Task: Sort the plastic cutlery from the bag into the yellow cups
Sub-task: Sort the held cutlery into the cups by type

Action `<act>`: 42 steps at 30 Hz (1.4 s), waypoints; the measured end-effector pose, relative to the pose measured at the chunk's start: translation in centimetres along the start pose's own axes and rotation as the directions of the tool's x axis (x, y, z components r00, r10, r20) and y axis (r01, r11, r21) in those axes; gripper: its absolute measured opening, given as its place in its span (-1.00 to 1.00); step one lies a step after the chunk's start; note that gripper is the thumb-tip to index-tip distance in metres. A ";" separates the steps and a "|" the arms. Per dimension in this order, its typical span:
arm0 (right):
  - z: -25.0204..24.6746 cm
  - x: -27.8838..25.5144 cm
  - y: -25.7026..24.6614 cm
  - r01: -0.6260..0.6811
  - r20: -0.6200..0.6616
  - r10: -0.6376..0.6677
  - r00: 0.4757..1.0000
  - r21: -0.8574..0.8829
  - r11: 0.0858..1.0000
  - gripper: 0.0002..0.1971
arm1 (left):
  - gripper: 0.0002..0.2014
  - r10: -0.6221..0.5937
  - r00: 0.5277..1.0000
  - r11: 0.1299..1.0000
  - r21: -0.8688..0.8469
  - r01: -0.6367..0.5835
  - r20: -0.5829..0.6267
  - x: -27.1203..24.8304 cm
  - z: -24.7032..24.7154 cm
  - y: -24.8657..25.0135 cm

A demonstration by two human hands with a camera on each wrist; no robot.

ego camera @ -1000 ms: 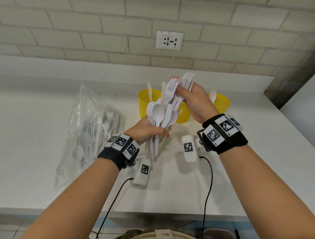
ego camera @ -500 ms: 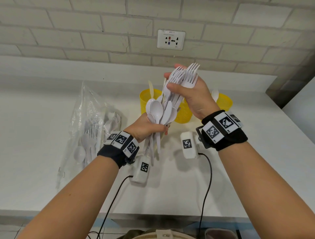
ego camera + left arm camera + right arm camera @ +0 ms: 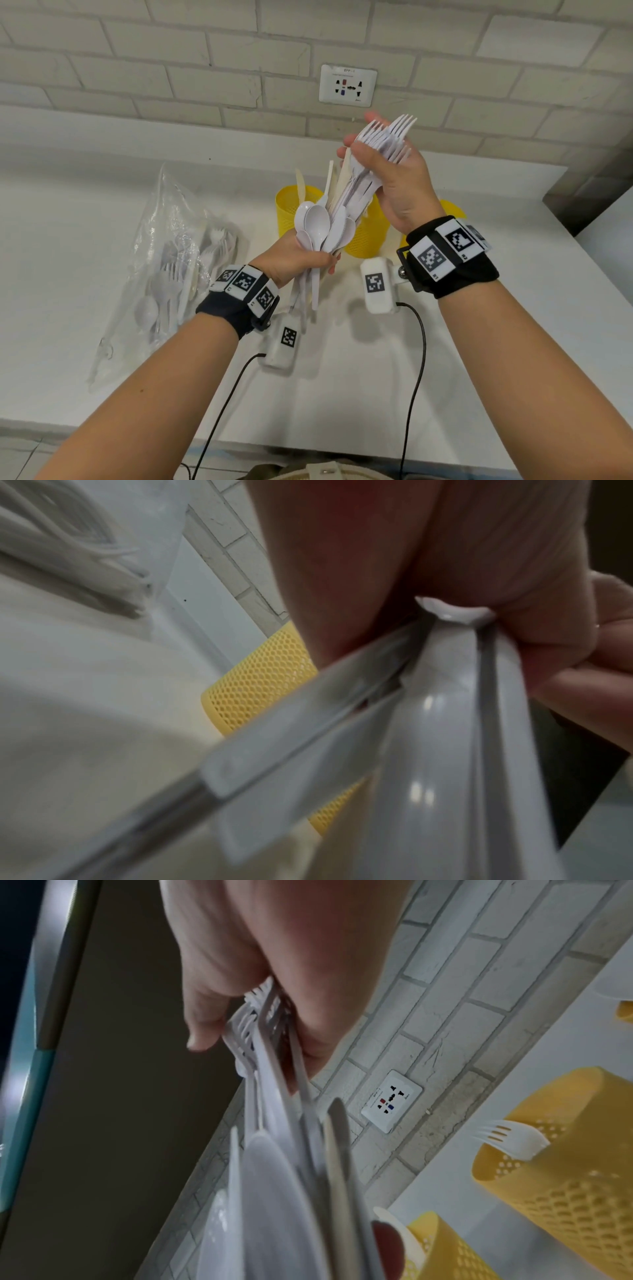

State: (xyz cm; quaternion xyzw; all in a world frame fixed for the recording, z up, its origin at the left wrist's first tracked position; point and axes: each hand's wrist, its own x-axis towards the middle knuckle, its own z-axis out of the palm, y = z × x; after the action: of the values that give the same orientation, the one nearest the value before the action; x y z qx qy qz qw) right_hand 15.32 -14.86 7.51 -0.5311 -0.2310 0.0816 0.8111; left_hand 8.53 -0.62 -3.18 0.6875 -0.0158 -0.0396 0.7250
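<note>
My left hand [image 3: 301, 260] grips a bundle of white spoons [image 3: 317, 222] and knives by their handles [image 3: 441, 723], heads up, above the counter. My right hand [image 3: 376, 161] pinches a bunch of white forks [image 3: 387, 140] near their tines [image 3: 260, 1020]. It holds them higher than the bundle, and their handles still reach down among the spoons. Three yellow mesh cups stand behind the hands. The left cup [image 3: 291, 205] holds a knife. The middle cup [image 3: 368, 240] holds a fork [image 3: 507, 1137]. The right cup [image 3: 454, 209] is mostly hidden by my wrist. The clear bag [image 3: 171, 267] with more cutlery lies at the left.
A white counter [image 3: 479, 342] runs to a brick wall with a socket plate [image 3: 347, 85]. Its right edge meets a dark corner [image 3: 589, 192]. Camera cables [image 3: 416, 342] hang from both wrists over the near edge.
My right hand has risen and moved right with the forks, drawing them up out of the bundle. My left hand has stayed at about the same height with the spoons and knives.
</note>
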 end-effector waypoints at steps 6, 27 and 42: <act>-0.5 0.5 0.0 -0.039 0.058 0.051 0.997 -0.200 0.979 -0.55 | -0.80 0.007 1.000 1.000 0.005 -0.007 0.004 0.2 0.2 0.5; -0.4 1.8 -2.6 0.042 0.083 -0.035 0.996 -0.086 0.995 -0.72 | -0.74 0.044 0.998 0.999 -0.026 -0.045 -0.035 1.0 0.2 1.2; -1.9 3.0 -5.1 0.153 -0.020 -0.153 0.988 0.026 0.988 -0.70 | -0.76 0.021 0.988 0.994 0.111 -0.004 -0.150 0.9 -0.3 1.3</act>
State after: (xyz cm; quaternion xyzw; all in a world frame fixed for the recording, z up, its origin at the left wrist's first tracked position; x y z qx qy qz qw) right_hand 18.23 -17.49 12.35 -0.5014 -0.2629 0.0175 0.8241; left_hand 9.49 -0.36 -1.93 0.7273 0.0327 0.0180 0.6853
